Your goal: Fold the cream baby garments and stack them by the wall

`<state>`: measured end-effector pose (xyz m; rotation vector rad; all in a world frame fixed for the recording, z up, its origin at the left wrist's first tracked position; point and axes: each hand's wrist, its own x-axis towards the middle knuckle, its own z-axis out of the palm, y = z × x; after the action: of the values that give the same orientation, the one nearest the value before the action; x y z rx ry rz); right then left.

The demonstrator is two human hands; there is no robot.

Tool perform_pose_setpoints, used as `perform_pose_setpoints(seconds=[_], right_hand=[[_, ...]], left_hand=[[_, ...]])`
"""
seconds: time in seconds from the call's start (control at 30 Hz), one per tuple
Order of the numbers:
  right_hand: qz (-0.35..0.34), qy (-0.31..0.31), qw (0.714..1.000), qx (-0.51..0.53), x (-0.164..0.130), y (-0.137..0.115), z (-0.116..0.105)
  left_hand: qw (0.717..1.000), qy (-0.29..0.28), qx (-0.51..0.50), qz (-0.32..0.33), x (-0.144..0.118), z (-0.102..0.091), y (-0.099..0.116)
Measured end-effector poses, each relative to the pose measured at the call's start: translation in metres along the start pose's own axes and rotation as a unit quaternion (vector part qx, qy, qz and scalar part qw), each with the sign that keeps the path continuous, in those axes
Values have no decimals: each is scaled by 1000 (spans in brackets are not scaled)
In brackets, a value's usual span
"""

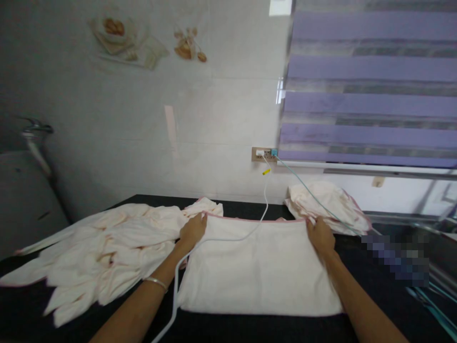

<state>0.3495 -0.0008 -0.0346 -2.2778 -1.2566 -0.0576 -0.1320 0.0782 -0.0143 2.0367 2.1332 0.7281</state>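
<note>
White cloth [259, 276] lies on the dark table [371, 297], near side, ctr, its pink-trimmed edge far. The person's L hand [193, 230] pinches the far L corner; R hand [322, 237] pinches the far R corner, thumbs w/ fingers. To handle it well, both hands should prob. pull outward evenly so the trim runs straight, then lay it down level w/o dragging the near edge. Main snag risk: white cable [228, 239] crossing over the cloth & past the L wrist; can't tell if it touches the fabric. Better to clear it first.

Loose cloths [132, 238] heap on the L, right beside the L arm, so elbow room's tight there; another cloth bundle [321, 202] sits far R, behind the R hand.

Containers: only a metal basin [442, 257], far R, partly cut off & near a blurred patch; contents can't be told. Cloths lie directly on the table.
</note>
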Motion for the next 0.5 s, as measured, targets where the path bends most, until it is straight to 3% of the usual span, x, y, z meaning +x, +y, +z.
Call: perform_pose_setpoints(seconds=[0.13, 0.23, 0.37, 0.43, 0.5], right_hand=[[-15, -65, 996, -52, 1, 1, 16], [-31, -68, 995, -64, 3, 2, 18], [-94, 24, 994, -58, -2, -6, -1], [-155, 77, 984, -28, -14, -20, -16], [-221, 89, 971, 15, -36, -41, -29]], left_hand=[[999, -30, 37, -22, -1, 9, -6], [998, -47, 36, -17, 0, 7, -8], [998, -63, 12, -8, 2, 3, -13], [998, -65, 14, -6, 0, -1, -15], [998, -50, 25, -2, -4, -6, -19]])
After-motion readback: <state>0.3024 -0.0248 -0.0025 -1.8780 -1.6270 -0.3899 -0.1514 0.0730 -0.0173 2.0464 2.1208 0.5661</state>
